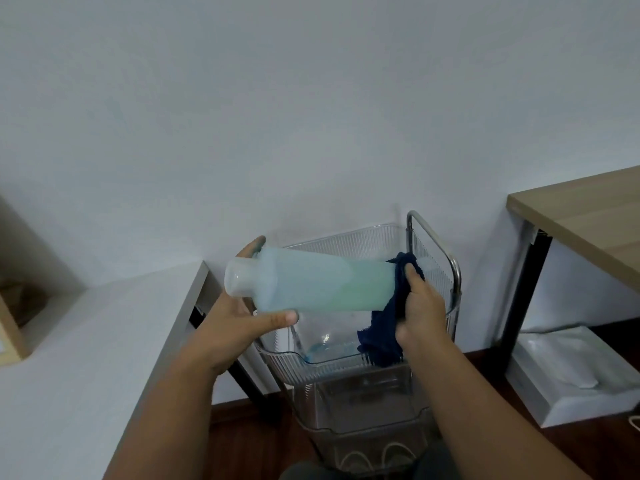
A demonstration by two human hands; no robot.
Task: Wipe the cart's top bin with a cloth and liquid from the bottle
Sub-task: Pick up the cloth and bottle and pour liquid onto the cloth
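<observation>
1. The person's left hand (239, 317) has its grip around the bottle (311, 285), thumb along the near side and fingers behind. The bottle lies almost level above the cart's top bin (346, 237), with its wide capped end to the left.

2. The right hand (420, 306) has its grip closed on the dark blue cloth (382, 334), bunching it against the bottle's right end. The cloth's loose part hangs down over the near right corner of the bin.

3. The bottle is partly full of pale blue-green liquid, which sits along its lower side. Which end the liquid comes out of cannot be told, since the cloth and hand cover the right end.

4. A small bluish pool (320, 351) shows on the clear floor of the bin near its front edge. This suggests some liquid has already reached the bin, though it could be a reflection.

5. Judged from this, the task is in its early part: bottle and cloth are in hand, the cloth is probably being wetted, and no wiping of the bin is under way.

6. What is left: setting the bottle aside, perhaps on the white counter (104, 341) to the left, then rubbing the cloth over the bin's floor and ribbed walls.
</observation>
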